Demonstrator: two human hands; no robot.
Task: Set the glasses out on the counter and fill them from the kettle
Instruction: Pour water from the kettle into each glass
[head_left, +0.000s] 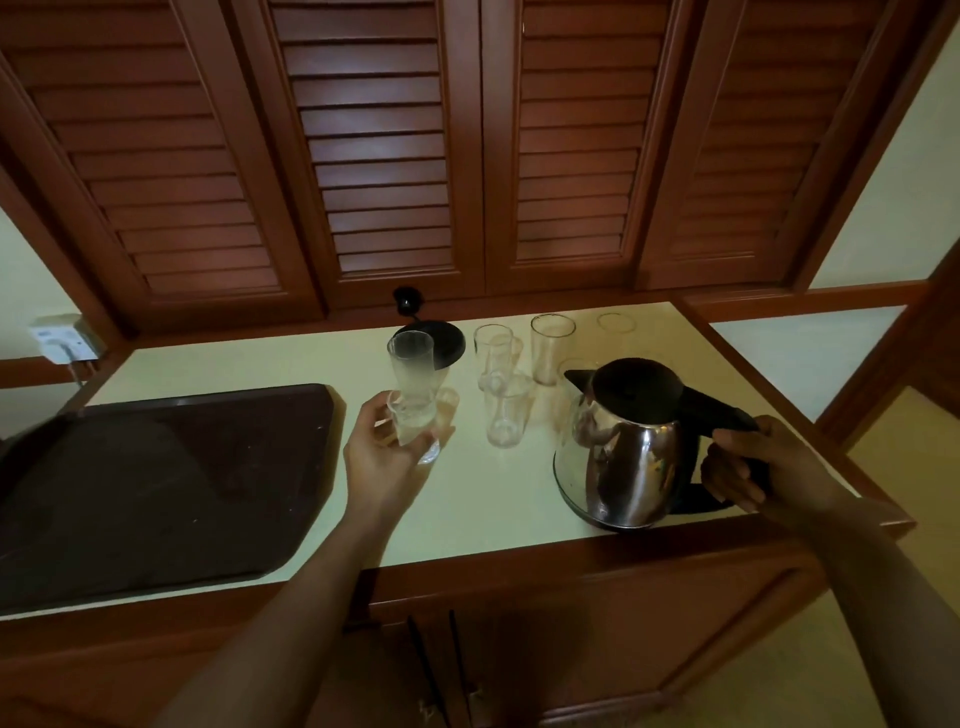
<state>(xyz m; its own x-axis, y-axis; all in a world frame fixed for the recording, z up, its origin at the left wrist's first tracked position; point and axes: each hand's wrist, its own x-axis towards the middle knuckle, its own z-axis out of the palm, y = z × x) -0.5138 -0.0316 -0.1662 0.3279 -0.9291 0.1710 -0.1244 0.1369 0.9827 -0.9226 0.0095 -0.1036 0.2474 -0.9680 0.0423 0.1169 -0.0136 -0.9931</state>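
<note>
My left hand (387, 447) grips the base of a clear glass (412, 379), held upright just above the pale counter (493, 499). To its right several empty clear glasses stand together: one near the front (506, 415), one behind it (492, 351), a taller one (551, 353) and another at the back (616, 323). A steel kettle (628, 462) with a black lid sits near the counter's front right edge, spout pointing left. My right hand (753, 462) is closed around its black handle.
A large dark tray (156, 488) fills the counter's left side. The black kettle base (441, 343) and its plug (408, 301) sit at the back. A wall socket (62, 338) is at far left. Louvred wooden doors rise behind; cabinet doors lie below.
</note>
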